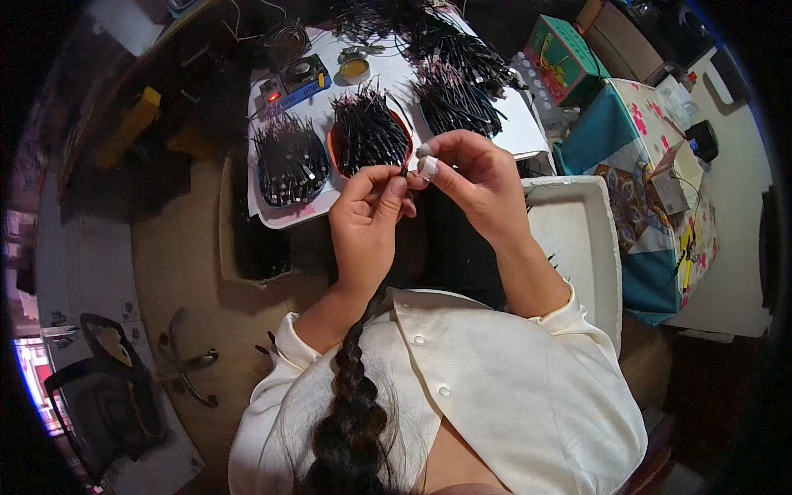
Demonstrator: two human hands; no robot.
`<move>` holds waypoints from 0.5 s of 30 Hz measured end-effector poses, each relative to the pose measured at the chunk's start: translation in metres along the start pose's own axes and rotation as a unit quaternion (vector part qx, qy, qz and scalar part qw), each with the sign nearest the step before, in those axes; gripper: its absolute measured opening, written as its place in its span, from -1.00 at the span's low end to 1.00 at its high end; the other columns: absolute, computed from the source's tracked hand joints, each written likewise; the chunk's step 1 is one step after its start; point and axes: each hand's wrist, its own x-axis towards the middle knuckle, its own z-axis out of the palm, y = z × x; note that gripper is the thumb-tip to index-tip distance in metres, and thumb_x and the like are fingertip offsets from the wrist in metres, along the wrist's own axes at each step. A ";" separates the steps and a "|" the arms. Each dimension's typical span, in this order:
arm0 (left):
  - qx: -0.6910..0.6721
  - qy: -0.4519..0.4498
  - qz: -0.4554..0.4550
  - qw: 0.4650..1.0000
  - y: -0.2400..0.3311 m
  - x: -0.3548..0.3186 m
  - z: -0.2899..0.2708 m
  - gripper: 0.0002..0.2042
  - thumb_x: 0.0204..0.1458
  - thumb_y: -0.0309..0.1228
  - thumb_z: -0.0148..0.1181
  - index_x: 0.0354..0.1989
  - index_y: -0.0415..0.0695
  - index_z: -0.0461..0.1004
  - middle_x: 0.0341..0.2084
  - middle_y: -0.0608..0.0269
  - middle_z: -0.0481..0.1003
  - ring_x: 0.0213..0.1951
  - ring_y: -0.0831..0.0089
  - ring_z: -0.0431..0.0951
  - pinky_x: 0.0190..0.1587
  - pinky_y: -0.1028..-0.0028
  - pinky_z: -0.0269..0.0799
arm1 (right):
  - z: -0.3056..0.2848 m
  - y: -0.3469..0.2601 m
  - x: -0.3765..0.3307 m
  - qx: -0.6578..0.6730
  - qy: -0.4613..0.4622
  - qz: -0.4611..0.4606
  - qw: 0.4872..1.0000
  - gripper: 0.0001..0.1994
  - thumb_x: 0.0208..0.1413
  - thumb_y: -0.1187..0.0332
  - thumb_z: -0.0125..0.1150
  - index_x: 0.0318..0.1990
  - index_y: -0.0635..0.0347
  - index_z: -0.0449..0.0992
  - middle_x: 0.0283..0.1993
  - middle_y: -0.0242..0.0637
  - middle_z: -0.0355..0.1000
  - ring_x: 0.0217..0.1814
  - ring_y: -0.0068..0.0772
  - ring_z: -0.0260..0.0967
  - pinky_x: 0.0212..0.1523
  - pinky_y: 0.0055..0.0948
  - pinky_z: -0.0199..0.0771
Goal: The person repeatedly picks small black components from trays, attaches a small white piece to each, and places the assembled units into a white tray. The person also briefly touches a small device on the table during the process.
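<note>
Both of my hands meet in front of my chest, at the near edge of a white tray table. Between thumb and forefinger, my left hand (369,216) pinches a small black piece (403,172), perhaps a cable end; its exact kind is too small to tell. My right hand (487,186) is closed in a pinch just beside it, with a white wrap (428,168) around the thumb tip. Whatever lies between those fingers is hidden. Just beyond my hands stands an orange-rimmed bowl (333,153) packed with short black cables.
More black cables fill a container (289,169) at left and lie in bundles (458,99) at right. Behind are a small device (304,81) with a red light and a round tin (354,69). A white foam box (606,247) sits by my right arm, near a cloth-covered table (652,140).
</note>
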 end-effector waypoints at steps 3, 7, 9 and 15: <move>0.025 -0.017 0.017 0.999 0.000 -0.002 0.003 -0.85 0.21 -0.49 0.06 -0.14 -0.30 0.43 -0.35 0.19 0.56 -0.43 0.65 0.44 -0.38 0.66 0.35 | 0.000 -0.003 0.000 0.035 -0.031 0.006 0.999 -0.86 0.13 0.45 0.23 -0.22 0.34 0.48 -0.35 -0.37 0.49 -0.35 -0.66 0.43 -0.34 -0.68 0.47; -0.055 -0.034 -0.017 0.998 0.001 -0.003 0.003 -0.85 0.21 -0.48 0.06 -0.13 -0.30 0.43 -0.37 0.16 0.56 -0.46 0.64 0.42 -0.42 0.67 0.30 | -0.002 -0.005 -0.004 0.170 -0.043 0.037 0.984 -0.89 0.14 0.48 0.20 -0.22 0.31 0.46 -0.38 -0.40 0.45 -0.40 -0.70 0.36 -0.35 -0.71 0.40; -0.133 -0.055 -0.074 0.987 0.003 -0.003 0.002 -0.85 0.21 -0.48 0.05 -0.14 -0.30 0.43 -0.36 0.14 0.55 -0.45 0.62 0.43 -0.43 0.67 0.30 | -0.004 -0.005 -0.004 0.215 -0.060 0.087 0.971 -0.89 0.14 0.46 0.20 -0.23 0.29 0.44 -0.37 -0.40 0.43 -0.43 -0.71 0.30 -0.37 -0.71 0.35; -0.243 -0.096 -0.169 0.950 0.008 -0.006 -0.001 -0.85 0.21 -0.49 0.03 -0.14 -0.31 0.43 -0.37 0.10 0.52 -0.45 0.57 0.42 -0.44 0.67 0.29 | -0.007 -0.004 -0.007 0.159 -0.062 0.090 0.981 -0.85 0.11 0.45 0.25 -0.21 0.30 0.47 -0.34 -0.40 0.46 -0.34 -0.67 0.40 -0.31 -0.70 0.41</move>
